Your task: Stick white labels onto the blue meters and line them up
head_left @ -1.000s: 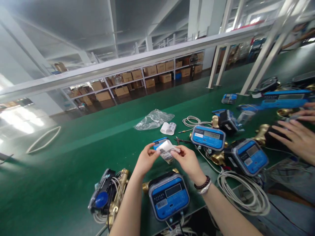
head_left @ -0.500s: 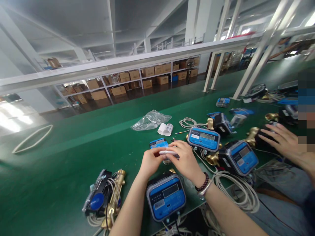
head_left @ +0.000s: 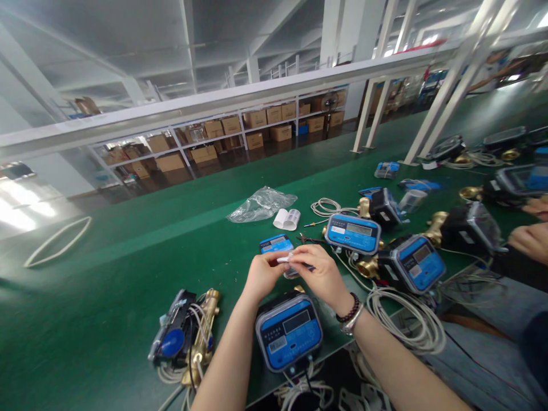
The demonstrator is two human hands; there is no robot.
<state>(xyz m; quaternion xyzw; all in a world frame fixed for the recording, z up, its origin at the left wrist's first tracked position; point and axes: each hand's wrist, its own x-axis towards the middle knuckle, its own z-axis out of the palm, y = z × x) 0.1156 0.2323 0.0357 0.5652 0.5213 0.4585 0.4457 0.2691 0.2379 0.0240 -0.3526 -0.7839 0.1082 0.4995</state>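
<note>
Between the fingertips of both hands is a small white strip of paper [head_left: 283, 260], perhaps a label. My left hand [head_left: 264, 276] pinches its left end, and my right hand [head_left: 317, 270] pinches at the right. Just below them, near the table edge, stands a blue-faced meter [head_left: 289, 334] with a display and a brass fitting behind it. A loose blue meter faceplate [head_left: 275, 244] lies just beyond my fingers, partly hidden by them. Past that sits a curled white label strip [head_left: 286, 219].
More blue meters [head_left: 353, 233] with brass pipes and coiled grey cables [head_left: 406, 325] crowd the right. A black-bodied meter with a brass pipe [head_left: 201, 334] lies at left. Crumpled clear plastic [head_left: 262, 204] and pliers [head_left: 309, 239] are farther back. A co-worker's hands [head_left: 531, 240] show at far right.
My right fingers have closed in toward my left ones, and less of the white strip shows. The co-worker's hand has drawn back from the black meter toward the right.
</note>
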